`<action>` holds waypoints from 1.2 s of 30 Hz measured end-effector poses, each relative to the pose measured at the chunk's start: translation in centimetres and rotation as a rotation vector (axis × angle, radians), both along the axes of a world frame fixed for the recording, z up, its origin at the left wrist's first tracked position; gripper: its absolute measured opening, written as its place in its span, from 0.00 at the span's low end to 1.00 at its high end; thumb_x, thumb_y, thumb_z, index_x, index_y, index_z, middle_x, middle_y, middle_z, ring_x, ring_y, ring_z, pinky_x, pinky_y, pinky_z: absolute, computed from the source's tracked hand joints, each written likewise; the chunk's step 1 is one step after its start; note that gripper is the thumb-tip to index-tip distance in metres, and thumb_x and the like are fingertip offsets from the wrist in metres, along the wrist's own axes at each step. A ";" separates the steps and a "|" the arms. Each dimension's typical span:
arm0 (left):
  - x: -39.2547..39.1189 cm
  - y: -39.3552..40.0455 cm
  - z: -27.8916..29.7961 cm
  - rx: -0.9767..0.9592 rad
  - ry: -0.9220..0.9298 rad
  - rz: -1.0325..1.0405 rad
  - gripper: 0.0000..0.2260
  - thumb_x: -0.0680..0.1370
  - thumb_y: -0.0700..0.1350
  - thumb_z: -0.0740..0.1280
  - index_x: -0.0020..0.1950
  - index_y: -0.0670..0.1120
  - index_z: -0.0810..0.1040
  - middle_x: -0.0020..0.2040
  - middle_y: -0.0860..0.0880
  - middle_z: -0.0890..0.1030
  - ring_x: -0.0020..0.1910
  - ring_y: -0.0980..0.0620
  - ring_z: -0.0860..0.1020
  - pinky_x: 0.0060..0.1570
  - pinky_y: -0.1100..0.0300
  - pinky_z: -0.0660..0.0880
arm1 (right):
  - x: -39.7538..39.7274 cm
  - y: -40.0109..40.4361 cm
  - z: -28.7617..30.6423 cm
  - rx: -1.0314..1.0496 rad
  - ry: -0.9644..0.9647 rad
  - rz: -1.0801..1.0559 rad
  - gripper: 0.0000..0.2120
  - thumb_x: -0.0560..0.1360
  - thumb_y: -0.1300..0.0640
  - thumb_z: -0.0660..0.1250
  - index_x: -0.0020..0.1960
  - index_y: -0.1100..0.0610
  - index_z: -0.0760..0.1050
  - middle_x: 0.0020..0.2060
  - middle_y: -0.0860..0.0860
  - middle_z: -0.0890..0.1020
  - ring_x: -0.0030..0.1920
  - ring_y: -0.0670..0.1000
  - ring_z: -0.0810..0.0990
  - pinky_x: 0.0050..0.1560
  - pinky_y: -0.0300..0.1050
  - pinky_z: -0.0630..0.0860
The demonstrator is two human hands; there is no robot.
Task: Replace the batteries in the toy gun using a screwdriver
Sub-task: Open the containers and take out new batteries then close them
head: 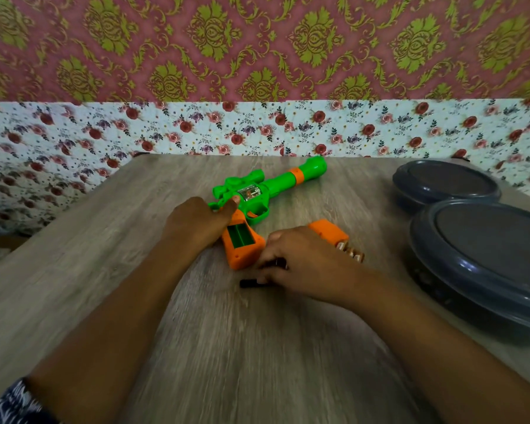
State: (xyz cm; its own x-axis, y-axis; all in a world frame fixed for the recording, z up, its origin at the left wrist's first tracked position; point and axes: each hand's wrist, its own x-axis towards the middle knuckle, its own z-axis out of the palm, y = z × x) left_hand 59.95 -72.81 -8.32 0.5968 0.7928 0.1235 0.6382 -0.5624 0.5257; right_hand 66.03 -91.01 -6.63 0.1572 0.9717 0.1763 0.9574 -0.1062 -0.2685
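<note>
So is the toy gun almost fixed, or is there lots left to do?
About halfway. The orange cover is off and lies on the table, and the battery slot in the toy gun looks empty. The left hand steadies the gun; the right hand grips a dark object, blurred. Batteries wait nearby. Loading and closing remain.

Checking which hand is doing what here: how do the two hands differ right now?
The left hand rests on the green toy gun at its orange grip, steadying it; the right hand is on the table beside the gun. The left touches only the gun; the right curls round a dark object, too blurred to identify. Both are bare.
</note>
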 end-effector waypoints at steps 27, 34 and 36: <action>21.2 -17.1 2.6 0.449 0.143 -1.024 0.31 0.75 0.44 0.66 0.76 0.47 0.56 0.76 0.46 0.58 0.76 0.44 0.54 0.72 0.47 0.58 | 15.7 -17.3 4.1 -0.092 0.041 -0.662 0.27 0.69 0.47 0.71 0.64 0.53 0.68 0.55 0.51 0.72 0.54 0.48 0.68 0.50 0.40 0.64; 19.0 -14.9 3.0 0.536 0.098 -0.944 0.26 0.75 0.47 0.65 0.72 0.50 0.63 0.69 0.46 0.67 0.70 0.45 0.63 0.68 0.49 0.63 | 16.2 -16.3 4.4 -0.127 -0.046 -0.607 0.20 0.68 0.51 0.72 0.57 0.54 0.72 0.49 0.50 0.74 0.53 0.50 0.71 0.45 0.35 0.63; 17.7 -14.1 3.2 0.528 0.101 -0.925 0.25 0.75 0.47 0.65 0.72 0.50 0.64 0.68 0.46 0.68 0.69 0.45 0.64 0.66 0.50 0.64 | 15.9 -15.2 3.9 -0.086 -0.111 -0.597 0.19 0.69 0.52 0.70 0.57 0.54 0.71 0.51 0.52 0.74 0.55 0.51 0.71 0.54 0.39 0.66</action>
